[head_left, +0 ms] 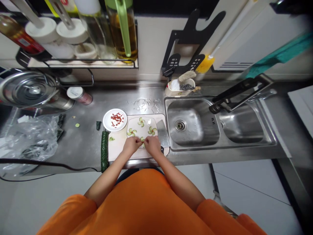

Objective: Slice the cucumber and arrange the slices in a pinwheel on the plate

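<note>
1. Head view: left hand [132,145] and right hand [152,144] close together, fingertips meeting over the near edge of the square plate [137,125].
2. Pinching a small cucumber slice [142,140] between both sets of fingertips; too small to tell just how tight.
3. Already three cucumber flowers [141,122] on the plate, well apart from each other.
4. Best to press softly, so the thin piece does not tear.
5. Good to line up the new flower with the other three, not touching them.
6. Mind the cleaver [162,132], lying just beside the right hand.
7. Round dish of red bits [114,119] near the plate, long cucumber [104,150] to the left on the cutting board [117,147].
</note>
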Motion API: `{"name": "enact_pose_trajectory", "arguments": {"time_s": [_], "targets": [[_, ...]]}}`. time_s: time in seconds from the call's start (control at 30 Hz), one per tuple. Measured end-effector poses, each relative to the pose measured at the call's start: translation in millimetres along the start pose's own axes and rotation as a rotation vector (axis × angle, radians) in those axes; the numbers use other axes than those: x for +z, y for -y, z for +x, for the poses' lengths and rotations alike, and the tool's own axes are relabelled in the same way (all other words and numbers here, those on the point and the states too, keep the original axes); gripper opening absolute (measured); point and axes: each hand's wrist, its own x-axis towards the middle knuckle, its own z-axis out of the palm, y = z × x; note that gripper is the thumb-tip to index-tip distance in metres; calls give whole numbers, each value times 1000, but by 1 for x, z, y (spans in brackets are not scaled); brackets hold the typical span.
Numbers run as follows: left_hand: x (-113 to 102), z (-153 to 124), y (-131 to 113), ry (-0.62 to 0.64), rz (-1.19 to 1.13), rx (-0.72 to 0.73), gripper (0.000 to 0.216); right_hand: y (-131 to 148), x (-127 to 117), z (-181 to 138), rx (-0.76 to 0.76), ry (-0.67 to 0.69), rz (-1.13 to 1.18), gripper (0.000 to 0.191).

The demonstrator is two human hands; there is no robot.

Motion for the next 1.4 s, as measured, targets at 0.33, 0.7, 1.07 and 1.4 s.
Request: {"name": "enact_pose_trajectory", "arguments": {"time_s": [0.33, 0.7, 1.07, 1.4], "targets": [[-4, -1, -1, -8, -56, -37, 7, -3, -6, 1, 31, 4, 60, 17], [-18, -11, 9, -126, -52, 40, 12, -21, -8, 0, -89, -74, 74, 19], [-25, -31, 53, -339, 6, -30, 48, -42, -12, -18, 96, -156, -87, 44], [-16, -25, 52, -225, -190, -90, 49, -38, -11, -17, 77, -144, -153, 46]]}}
